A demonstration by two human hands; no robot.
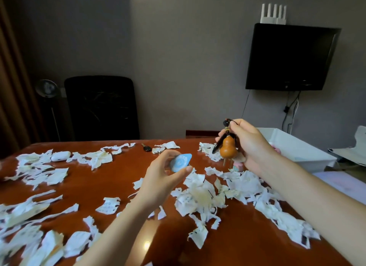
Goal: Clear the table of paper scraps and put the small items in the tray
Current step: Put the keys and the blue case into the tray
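Torn white paper scraps point(200, 198) lie scattered all over the red-brown table point(111, 178). My left hand point(164, 178) is raised above the table's middle, pinching a small light-blue item point(181, 162) between thumb and fingers. My right hand point(247, 145) is lifted further right and holds an orange gourd charm point(228, 148) with dark cords by its top. A small pink and blue figure point(237, 166) shows just below that hand. The white tray point(297, 148) stands at the table's right edge, behind my right hand. A dark key point(146, 147) and a white case point(60, 155) rest on the far side.
A black chair point(102, 107) stands behind the table's far edge, with a fan point(47, 88) to its left. A black screen point(289, 56) hangs on the wall at right with cables below. White sheets point(344, 182) lie right of the table.
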